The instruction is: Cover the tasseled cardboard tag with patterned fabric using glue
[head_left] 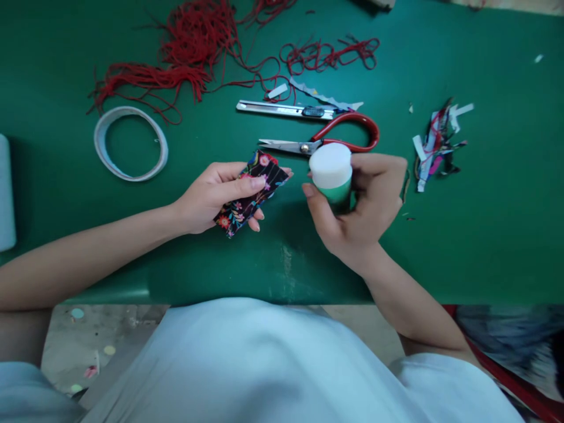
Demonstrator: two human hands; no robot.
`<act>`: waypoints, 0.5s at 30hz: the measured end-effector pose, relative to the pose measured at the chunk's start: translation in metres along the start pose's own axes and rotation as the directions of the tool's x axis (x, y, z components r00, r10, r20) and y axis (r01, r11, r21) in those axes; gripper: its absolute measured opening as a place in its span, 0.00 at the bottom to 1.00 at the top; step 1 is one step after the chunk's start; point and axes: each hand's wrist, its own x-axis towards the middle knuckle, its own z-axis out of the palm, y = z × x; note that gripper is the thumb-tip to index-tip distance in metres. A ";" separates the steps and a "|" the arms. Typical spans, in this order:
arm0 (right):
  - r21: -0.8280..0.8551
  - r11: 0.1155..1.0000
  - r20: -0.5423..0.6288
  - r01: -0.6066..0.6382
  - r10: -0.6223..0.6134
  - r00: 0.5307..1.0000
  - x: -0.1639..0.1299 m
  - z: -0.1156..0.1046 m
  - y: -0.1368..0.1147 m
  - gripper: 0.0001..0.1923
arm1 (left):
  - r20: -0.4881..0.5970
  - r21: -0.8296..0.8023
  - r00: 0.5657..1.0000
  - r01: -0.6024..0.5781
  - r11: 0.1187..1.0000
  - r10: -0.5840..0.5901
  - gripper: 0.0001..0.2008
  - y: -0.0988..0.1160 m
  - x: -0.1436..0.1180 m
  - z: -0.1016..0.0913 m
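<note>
My left hand (220, 197) pinches a folded piece of black floral fabric (247, 208) between thumb and fingers, the thumb lying across its top. To its right, my right hand (370, 205) is wrapped round a small bottle (332, 173) with a white top and a green body; its lower end is hidden by my fingers. Fabric and bottle are apart, both held over the green table (282, 264). Just beyond the bottle lie scissors (348, 132) with red handles, blades pointing left. A utility knife (284, 110) rests beyond the scissors.
A roll of white tape (100, 144) lies at the left, near a tangled heap of red cords (198, 35). A smaller bunch of red cord (330, 56) is at the back middle. Fabric and paper scraps (434, 144) are piled at the right. The table's front edge runs close to my body.
</note>
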 end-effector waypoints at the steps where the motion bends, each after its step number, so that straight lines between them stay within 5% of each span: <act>1: 0.082 0.993 0.072 -0.084 0.078 0.994 0.000 -0.001 -0.001 0.13 | 0.029 -0.025 0.999 0.026 0.999 -0.025 0.16 0.001 0.000 -0.001; 5: 0.316 0.891 0.318 -0.325 0.223 0.921 0.001 -0.003 -0.010 0.06 | 0.166 -0.102 0.978 0.143 0.984 -0.125 0.21 0.002 -0.002 -0.001; 11: 0.566 0.690 0.389 -0.451 0.259 0.884 0.002 0.001 -0.024 0.04 | 0.219 -0.139 0.963 0.191 0.972 -0.158 0.23 -0.002 -0.002 0.001; 15: 0.597 0.641 0.425 -0.482 0.257 0.868 -0.001 0.002 -0.023 0.05 | 0.234 -0.119 0.958 0.198 0.973 -0.166 0.23 -0.005 -0.002 -0.001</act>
